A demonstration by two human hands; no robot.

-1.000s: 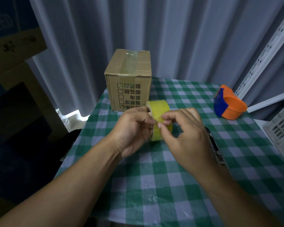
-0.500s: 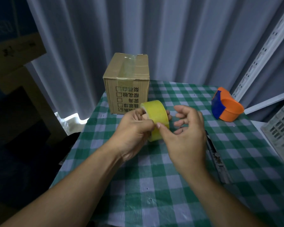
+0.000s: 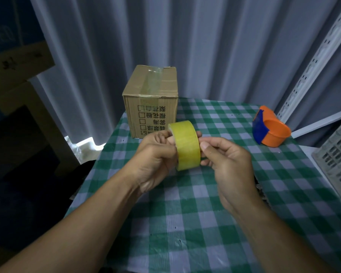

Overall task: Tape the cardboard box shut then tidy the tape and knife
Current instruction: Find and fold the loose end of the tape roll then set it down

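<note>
Your right hand [image 3: 227, 162] has slid from the roll's face to its right edge since the earlier frame. The checked tabletop [image 3: 185, 223] carries the cardboard box [image 3: 151, 101] at its far left, taped on top. Your left hand [image 3: 156, 160] grips the yellow tape roll [image 3: 185, 145] upright above the cloth; right fingers [image 3: 205, 147] curl closed, thumb touching its rim.

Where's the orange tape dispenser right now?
The orange tape dispenser sits on the checked tablecloth at the far right, beside the metal shelf rail, well right of the cardboard box.
</note>
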